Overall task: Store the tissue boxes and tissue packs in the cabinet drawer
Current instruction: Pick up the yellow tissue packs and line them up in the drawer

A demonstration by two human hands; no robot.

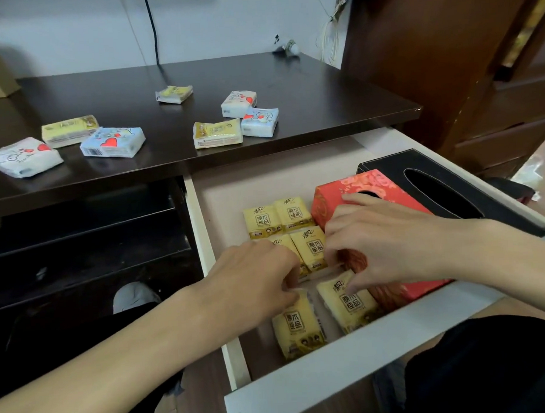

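Observation:
An open white drawer (362, 372) holds a red tissue box (337, 199) and a black tissue box (434, 179) on its right side. Several yellow tissue packs (278, 220) lie in rows on its left side. My left hand (252, 270) rests over the middle packs, fingertips pinching the top edge of the front-left yellow pack (298, 326). My right hand (383, 241) lies across the red box, fingers touching the front-right yellow pack (349, 301). Several more packs, yellow (217, 133), blue with hearts (113, 142) and white with hearts (25, 156), lie on the dark desktop (179, 85).
A black cable (153, 29) runs down the white wall behind the desktop. A brown wooden cabinet (446, 55) stands at the right. Dark shelves (86, 235) sit under the desktop, left of the drawer. My dark-clothed legs are below the drawer front.

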